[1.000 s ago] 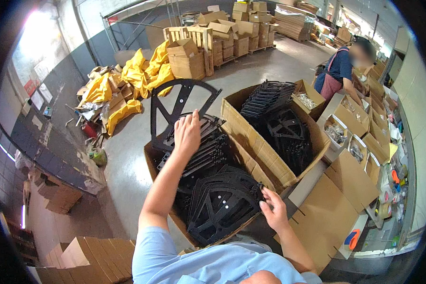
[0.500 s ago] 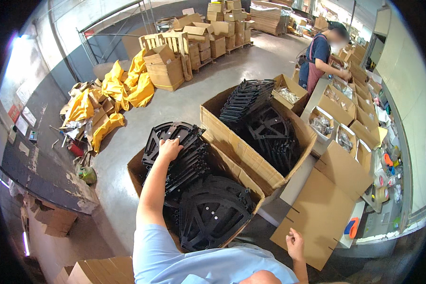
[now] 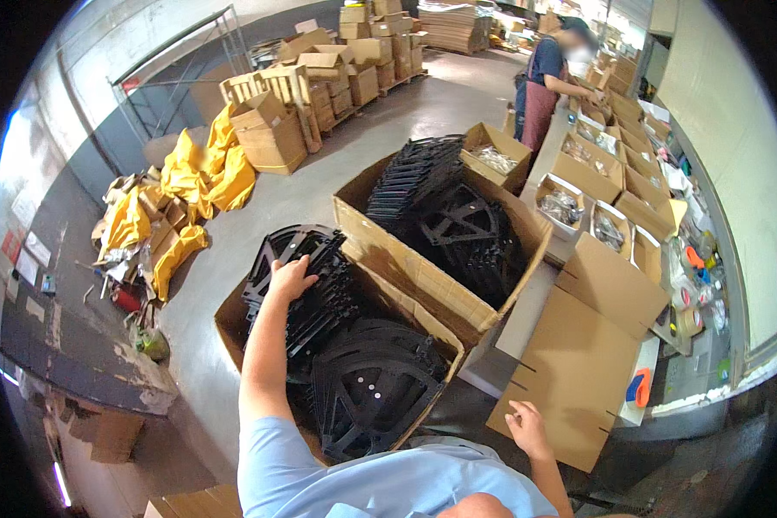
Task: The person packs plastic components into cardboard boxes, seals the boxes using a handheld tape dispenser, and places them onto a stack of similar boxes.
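My left hand (image 3: 290,278) rests on top of a stack of black plastic frame parts (image 3: 306,285) leaning at the far side of an open cardboard box (image 3: 233,324). Round black spoked parts (image 3: 375,393) lie flat in the near half of that box. My right hand (image 3: 525,426) touches the near edge of a flattened cardboard sheet (image 3: 578,363) to the right, fingers spread, holding nothing.
A second large box (image 3: 423,268) behind holds more black parts. Several small open cartons (image 3: 596,173) of bagged pieces line a bench at right, where another person (image 3: 546,82) stands. Yellow bags (image 3: 198,173) and stacked cartons (image 3: 319,78) lie at the back left.
My left hand has lowered a black frame part onto the stack in the box. My right hand has moved off the box to the flat cardboard at right.
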`<state>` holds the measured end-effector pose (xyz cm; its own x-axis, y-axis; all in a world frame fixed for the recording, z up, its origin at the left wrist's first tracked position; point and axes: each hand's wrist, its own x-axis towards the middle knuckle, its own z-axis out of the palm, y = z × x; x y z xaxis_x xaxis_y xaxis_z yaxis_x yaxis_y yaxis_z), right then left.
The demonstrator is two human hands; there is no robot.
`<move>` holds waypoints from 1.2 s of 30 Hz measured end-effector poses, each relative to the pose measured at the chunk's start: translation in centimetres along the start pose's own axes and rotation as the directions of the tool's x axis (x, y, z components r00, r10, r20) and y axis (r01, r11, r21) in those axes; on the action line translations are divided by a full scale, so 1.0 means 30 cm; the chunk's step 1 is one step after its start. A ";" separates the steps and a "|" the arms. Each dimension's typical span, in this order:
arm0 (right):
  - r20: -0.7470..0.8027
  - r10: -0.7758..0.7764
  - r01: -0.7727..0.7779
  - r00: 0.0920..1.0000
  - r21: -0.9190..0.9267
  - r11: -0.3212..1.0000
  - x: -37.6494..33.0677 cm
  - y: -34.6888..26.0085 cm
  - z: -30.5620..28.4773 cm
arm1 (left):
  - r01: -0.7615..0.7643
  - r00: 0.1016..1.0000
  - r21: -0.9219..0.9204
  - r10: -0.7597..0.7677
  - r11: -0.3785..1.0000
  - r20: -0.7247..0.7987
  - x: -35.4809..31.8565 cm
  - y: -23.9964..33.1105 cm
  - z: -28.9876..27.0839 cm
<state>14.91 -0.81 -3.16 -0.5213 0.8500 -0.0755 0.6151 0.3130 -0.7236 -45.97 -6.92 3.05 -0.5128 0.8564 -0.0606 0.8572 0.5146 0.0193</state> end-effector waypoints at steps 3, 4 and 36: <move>0.001 0.051 -0.051 0.999 0.026 0.998 -0.019 0.048 -0.021 | -0.038 0.994 -0.081 0.030 0.996 -0.104 -0.006 -0.050 -0.020; -0.003 0.081 -0.081 0.997 0.041 0.996 -0.028 0.074 -0.032 | -0.058 0.988 -0.115 0.040 0.992 -0.152 -0.007 -0.060 -0.028; -0.088 0.594 0.158 0.800 0.985 -0.067 1.542 0.990 -1.154 | -0.969 0.240 0.058 0.971 0.239 -0.001 -0.093 2.496 0.699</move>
<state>29.54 62.47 -4.41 0.0004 0.9031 -0.4295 -0.7061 -0.3039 -0.6396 20.66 28.35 -16.26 0.7092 0.7050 0.0047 0.7050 -0.7092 0.0055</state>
